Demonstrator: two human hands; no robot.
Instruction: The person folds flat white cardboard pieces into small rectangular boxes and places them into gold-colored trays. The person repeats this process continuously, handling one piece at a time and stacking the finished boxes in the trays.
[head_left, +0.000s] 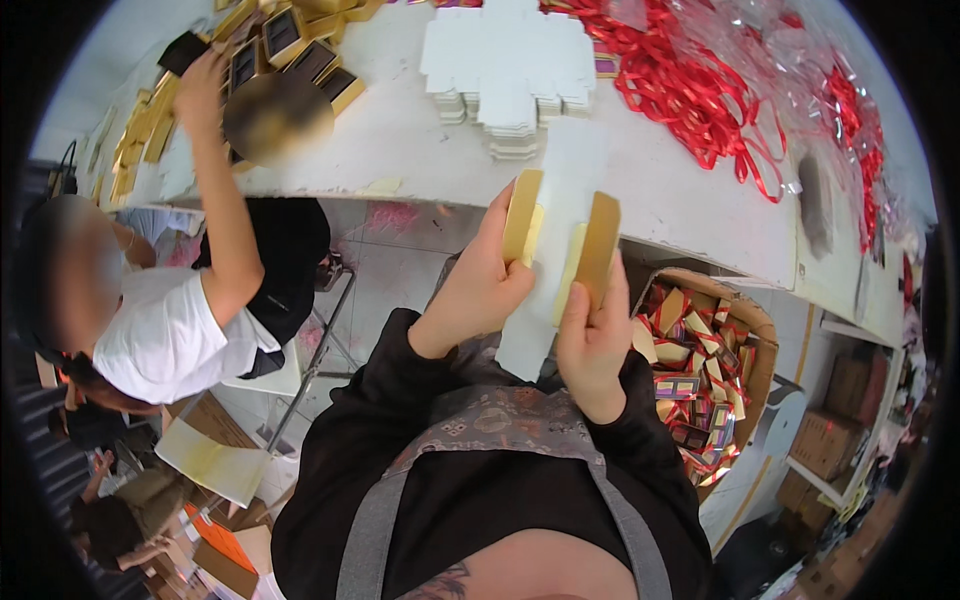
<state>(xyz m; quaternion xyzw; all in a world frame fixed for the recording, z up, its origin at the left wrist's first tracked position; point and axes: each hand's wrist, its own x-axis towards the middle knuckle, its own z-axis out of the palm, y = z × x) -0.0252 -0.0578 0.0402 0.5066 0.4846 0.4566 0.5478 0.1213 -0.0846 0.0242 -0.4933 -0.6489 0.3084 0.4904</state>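
Between my hands is a partly folded cardboard box blank (560, 225), white inside with gold side flaps turned up. My left hand (478, 288) grips its left gold flap, the thumb pressed on the inner edge. Around the right gold flap my right hand (597, 345) is closed, thumb in front and fingers behind. The blank's far end reaches over the table edge, and its near end hangs toward my apron. Just beyond it on the table is a stack of flat white box blanks (508, 60).
A white table (390, 140) spans the front. Red ribbons (690, 95) lie heaped at its far right. A carton (765, 335) of ribboned gold boxes stands right of me. On the left, a co-worker's hand (200, 95) is among gold boxes (340, 90). A metal-framed chair (215, 460) stands lower left.
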